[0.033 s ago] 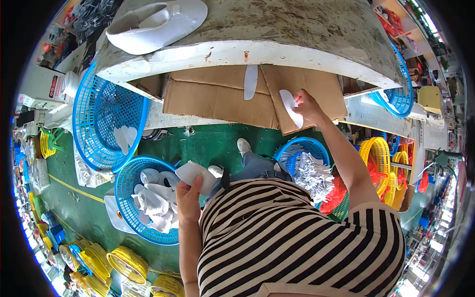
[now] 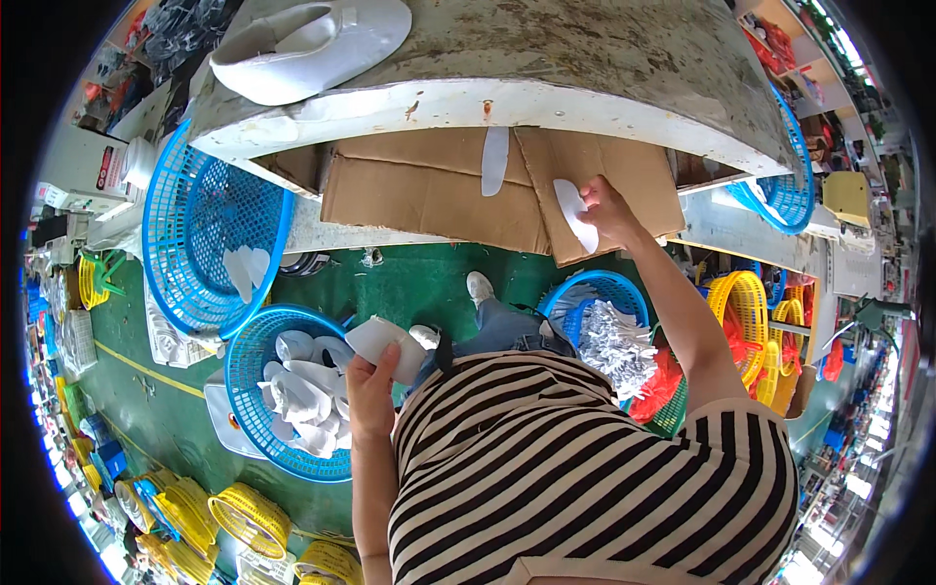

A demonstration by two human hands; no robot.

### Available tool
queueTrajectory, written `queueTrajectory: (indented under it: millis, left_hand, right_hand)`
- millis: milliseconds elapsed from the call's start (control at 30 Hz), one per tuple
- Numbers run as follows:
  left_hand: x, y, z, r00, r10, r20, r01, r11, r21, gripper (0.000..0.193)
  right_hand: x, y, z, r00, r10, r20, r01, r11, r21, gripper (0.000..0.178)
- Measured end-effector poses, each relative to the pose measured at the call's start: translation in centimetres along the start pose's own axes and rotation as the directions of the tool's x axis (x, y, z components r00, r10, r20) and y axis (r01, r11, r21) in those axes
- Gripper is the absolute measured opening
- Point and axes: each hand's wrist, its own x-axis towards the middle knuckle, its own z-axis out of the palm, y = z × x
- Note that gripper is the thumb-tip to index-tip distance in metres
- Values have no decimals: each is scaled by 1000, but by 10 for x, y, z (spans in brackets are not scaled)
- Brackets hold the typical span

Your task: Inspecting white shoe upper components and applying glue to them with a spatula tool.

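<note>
My right hand [image 2: 608, 210] pinches a white half-oval shoe piece [image 2: 573, 216] by its edge, over the right part of a brown cardboard sheet [image 2: 429, 190] under the workbench. Left of it, a narrow white strip-shaped piece [image 2: 495, 164] lies on the cardboard, its upper end hidden under the bench edge. Lower down, my left hand [image 2: 372, 392] grips a curved white shoe piece [image 2: 382, 341] between thumb and fingers; whether it is one layer or several I cannot tell. That hand is beside a blue basket [image 2: 236, 385] filled with white shoe pieces [image 2: 310, 395].
A white shoe [image 2: 363, 44] sits on the worn bench top [image 2: 565, 54]. Another blue basket [image 2: 161, 234] stands at the left with a few white pieces. On the right are a blue basket [image 2: 624, 283] of white strips and yellow baskets [image 2: 738, 302]. Stacked yellow baskets [image 2: 251, 517] occupy the lower-left floor.
</note>
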Motion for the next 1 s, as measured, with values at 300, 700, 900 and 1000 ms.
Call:
queueTrajectory:
  millis: [300, 700, 900, 1000]
  left_hand:
    - [5, 1, -3, 1000, -15, 4, 14, 1000, 26, 23]
    - [12, 9, -3, 1000, 11, 27, -13, 997, 80, 25]
    - [11, 9, -13, 999, 17, 43, -19, 999, 51, 26]
    - [7, 7, -21, 999, 14, 30, -15, 1000, 27, 26]
  right_hand:
    - [-29, -18, -16, 778, 429, 459, -621, 638, 455, 47]
    - [-79, -169, -13, 882, -182, 435, -342, 389, 855, 51]
    - [-78, -129, 35, 643, 64, 763, -717, 403, 570, 55]
    - [-75, -146, 42, 690, 24, 723, -658, 437, 613, 57]
